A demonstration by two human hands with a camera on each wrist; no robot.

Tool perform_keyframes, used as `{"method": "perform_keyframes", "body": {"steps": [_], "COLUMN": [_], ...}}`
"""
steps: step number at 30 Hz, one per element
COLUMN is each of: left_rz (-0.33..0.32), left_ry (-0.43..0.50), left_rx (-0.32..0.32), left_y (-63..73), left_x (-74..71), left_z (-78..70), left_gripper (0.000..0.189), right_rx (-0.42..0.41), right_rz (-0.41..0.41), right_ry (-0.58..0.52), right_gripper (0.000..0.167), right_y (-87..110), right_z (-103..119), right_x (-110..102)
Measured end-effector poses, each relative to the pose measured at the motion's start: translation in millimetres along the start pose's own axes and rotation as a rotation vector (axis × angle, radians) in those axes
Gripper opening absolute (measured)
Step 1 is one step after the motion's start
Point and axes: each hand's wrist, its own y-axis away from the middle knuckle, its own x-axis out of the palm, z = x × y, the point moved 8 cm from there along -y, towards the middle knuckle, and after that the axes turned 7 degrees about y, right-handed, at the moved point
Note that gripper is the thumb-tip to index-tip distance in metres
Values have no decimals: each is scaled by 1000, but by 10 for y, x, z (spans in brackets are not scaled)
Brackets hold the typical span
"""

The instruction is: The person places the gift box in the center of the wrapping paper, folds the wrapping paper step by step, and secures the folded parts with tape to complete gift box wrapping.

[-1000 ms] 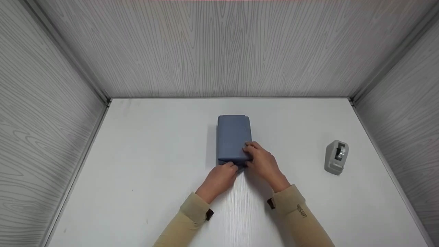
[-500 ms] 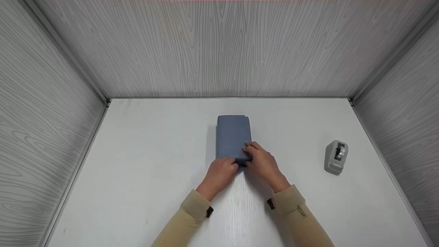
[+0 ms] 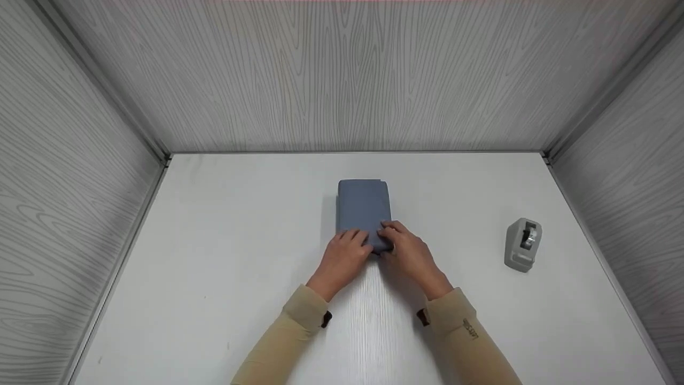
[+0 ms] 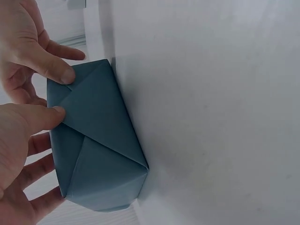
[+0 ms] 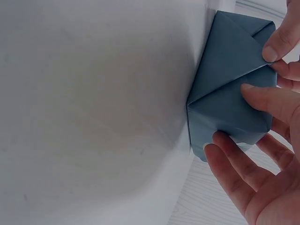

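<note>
From the head view I lost the near end of the blue-grey package (image 3: 363,206) behind both hands; the wrist views gave me its folded flaps (image 4: 103,105), though its underside was hidden and the lettering on the right sleeve (image 3: 464,331) was too small to read. There was the left hand (image 3: 342,262), thumb on the near end, fingers over the top, grip pinching the package! The right hand (image 3: 414,259) bent round the right near corner, its grip pinching too. The package lay mid-table (image 3: 240,230); right of it, well apart, sat a grey tape dispenser (image 3: 517,254).
</note>
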Motion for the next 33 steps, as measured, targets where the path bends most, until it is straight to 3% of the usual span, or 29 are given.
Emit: {"method": "perform_keyframes", "body": {"steps": [12, 16, 20, 25, 29, 33], "left_rz": [5, -18, -30, 49, 77, 63], "left_ry": [8, 84, 198, 230, 235, 257], "left_rx": [-34, -64, -121, -170, -168, -168], "left_y": [-7, -1, 45, 123, 136, 129], "left_x": [20, -21, -43, 13, 22, 3], "left_z": [-14, 27, 147, 301, 368, 410], "left_gripper": [6, 6, 26, 54, 55, 51], "right_rx": [-20, -19, -15, -12, -7, -19], "right_rz": [-36, -46, -51, -46, -46, -51], "right_ry": [130, 146, 137, 132, 123, 102], "right_gripper": [54, 49, 46, 48, 47, 45], "right_y": [-78, -99, -105, -102, -95, -89], "right_z": [82, 87, 75, 72, 67, 70], "right_x": [54, 55, 54, 57, 60, 67]}}
